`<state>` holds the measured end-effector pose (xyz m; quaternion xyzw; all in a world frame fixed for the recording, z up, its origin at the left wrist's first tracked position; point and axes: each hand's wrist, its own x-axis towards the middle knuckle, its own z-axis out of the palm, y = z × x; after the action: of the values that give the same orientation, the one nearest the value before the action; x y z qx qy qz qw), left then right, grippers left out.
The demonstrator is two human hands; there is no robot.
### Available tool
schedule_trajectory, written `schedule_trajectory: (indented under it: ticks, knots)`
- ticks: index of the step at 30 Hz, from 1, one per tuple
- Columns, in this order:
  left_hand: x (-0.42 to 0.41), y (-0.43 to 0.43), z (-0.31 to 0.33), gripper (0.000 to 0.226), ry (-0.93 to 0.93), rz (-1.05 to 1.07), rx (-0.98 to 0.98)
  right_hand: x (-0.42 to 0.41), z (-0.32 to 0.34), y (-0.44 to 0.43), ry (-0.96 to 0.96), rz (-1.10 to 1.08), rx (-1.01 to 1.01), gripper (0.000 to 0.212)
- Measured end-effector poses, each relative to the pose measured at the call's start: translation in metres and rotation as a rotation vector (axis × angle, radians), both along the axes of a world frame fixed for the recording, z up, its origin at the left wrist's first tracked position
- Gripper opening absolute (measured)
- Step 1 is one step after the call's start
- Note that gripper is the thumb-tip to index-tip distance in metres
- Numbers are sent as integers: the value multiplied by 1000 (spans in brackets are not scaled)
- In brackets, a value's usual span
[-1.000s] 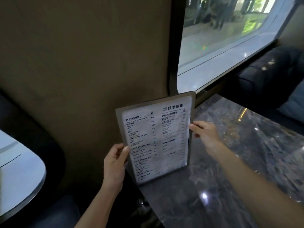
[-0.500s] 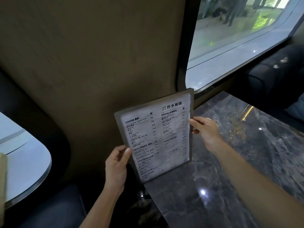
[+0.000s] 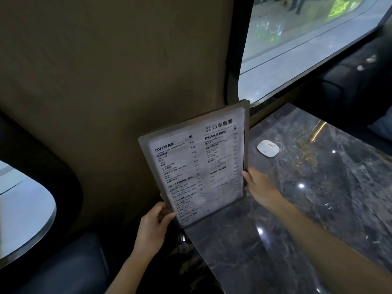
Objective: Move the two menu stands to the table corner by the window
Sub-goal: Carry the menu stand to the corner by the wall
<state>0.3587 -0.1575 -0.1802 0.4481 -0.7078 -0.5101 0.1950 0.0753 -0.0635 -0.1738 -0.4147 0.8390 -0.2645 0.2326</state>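
A flat menu stand [image 3: 199, 166] with a grey frame and a printed drinks list stands tilted at the near left edge of the dark marble table [image 3: 286, 230], against the brown wall. My left hand [image 3: 156, 224] grips its lower left edge, thumb on the front. My right hand [image 3: 259, 187] holds its right edge, fingers behind the frame. Whether its base touches the table I cannot tell. Only one menu stand is in view. The window [image 3: 307, 39] lies beyond the table's far left corner.
A small white rounded device [image 3: 268, 148] lies on the table near the window corner. A dark sofa [image 3: 356, 81] runs along the far side. Another pale table [image 3: 23, 209] sits at the left, with a dark seat below.
The menu stand has shifted slightly along the table edge with both hands still on it. The view has swung, and the white device now shows beyond the stand's right edge.
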Motion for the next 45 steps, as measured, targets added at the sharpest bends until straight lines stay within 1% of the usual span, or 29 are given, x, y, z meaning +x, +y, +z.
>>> schedule_trajectory:
  ticks: [3, 5, 9, 12, 15, 19, 21, 26, 28, 33, 37, 40, 45]
  knots:
    - [-1, 3, -3, 19, -10, 24, 5, 1, 2, -9, 155, 0, -10, 27]
    - [-3, 8, -6, 21, -23, 41, -4, 0, 3, -15, 185, 0, -19, 32]
    - [-6, 18, -16, 21, -39, 82, -46, -5, 3, -21, 123, -5, 5, 33]
    - [-3, 24, -30, 16, -86, 41, -25, -5, -4, -13, 39, -37, 28, 31]
    - [-3, 27, -40, 12, -142, 5, 2, -5, -16, -3, 36, -16, 129, 29]
    - [-8, 27, -44, 17, -187, -7, -74, -1, -22, -1, 55, 39, 222, 27]
    - [-10, 28, -45, 15, -220, 2, -109, 0, -24, -3, 106, 53, 258, 26]
    - [-13, 29, -45, 14, -285, 46, -187, 3, -26, -12, 400, 91, 361, 21]
    - [-15, 26, -47, 14, -290, 77, -187, 3, -26, -15, 453, 108, 366, 21]
    - [-16, 12, -48, 21, -324, 130, -158, 1, -29, -32, 427, 119, 318, 19]
    - [-19, 0, -46, 19, -332, 171, -154, -1, -32, -44, 407, 133, 309, 19]
    - [-20, -5, -45, 20, -339, 164, -137, -4, -33, -51, 379, 135, 303, 18]
    - [-22, -14, -42, 21, -365, 150, -124, -6, -34, -60, 390, 147, 282, 17]
